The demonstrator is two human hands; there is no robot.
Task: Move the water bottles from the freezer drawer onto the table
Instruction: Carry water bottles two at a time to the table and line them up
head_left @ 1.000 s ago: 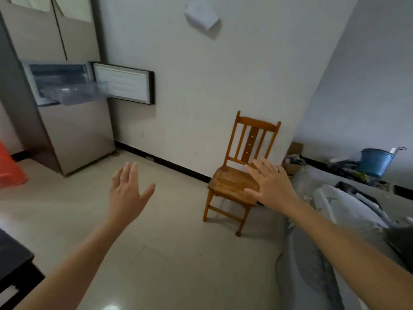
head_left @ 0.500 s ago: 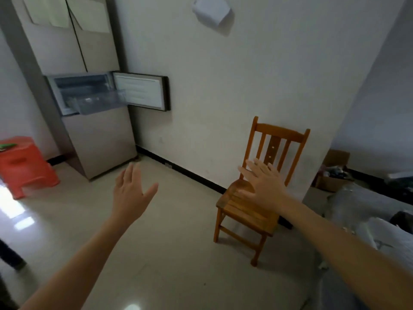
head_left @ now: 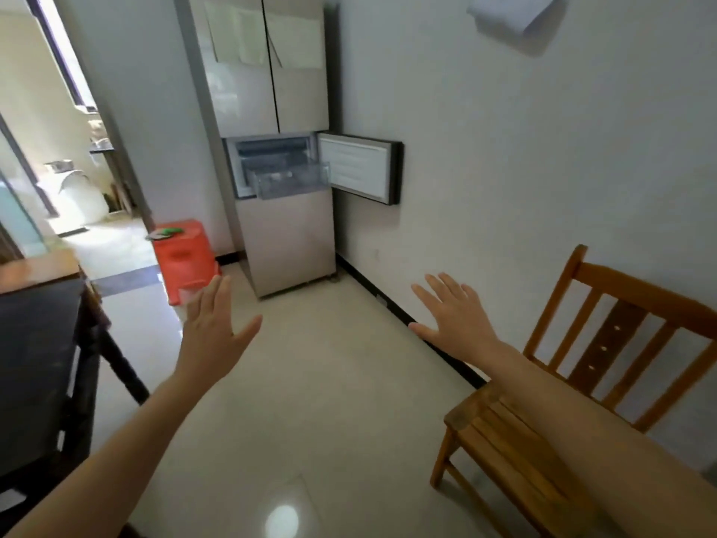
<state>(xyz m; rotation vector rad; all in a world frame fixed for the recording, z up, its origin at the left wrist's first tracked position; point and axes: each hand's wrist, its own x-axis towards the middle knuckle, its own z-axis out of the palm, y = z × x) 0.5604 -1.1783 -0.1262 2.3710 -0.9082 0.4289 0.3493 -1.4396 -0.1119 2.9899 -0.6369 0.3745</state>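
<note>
The left hand [head_left: 211, 332] and right hand [head_left: 454, 320] are both empty, fingers spread, well apart from the pulled-out freezer drawer [head_left: 289, 183]. The water bottles inside cannot be made out. Best to walk close, past the chair [head_left: 543, 421], before reaching, then carry to the dark surface [head_left: 35, 343] at left.

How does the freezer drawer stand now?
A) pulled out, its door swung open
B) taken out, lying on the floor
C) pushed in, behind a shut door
A: the clear freezer drawer juts out of the refrigerator, and the compartment door hangs open on its right.
</note>
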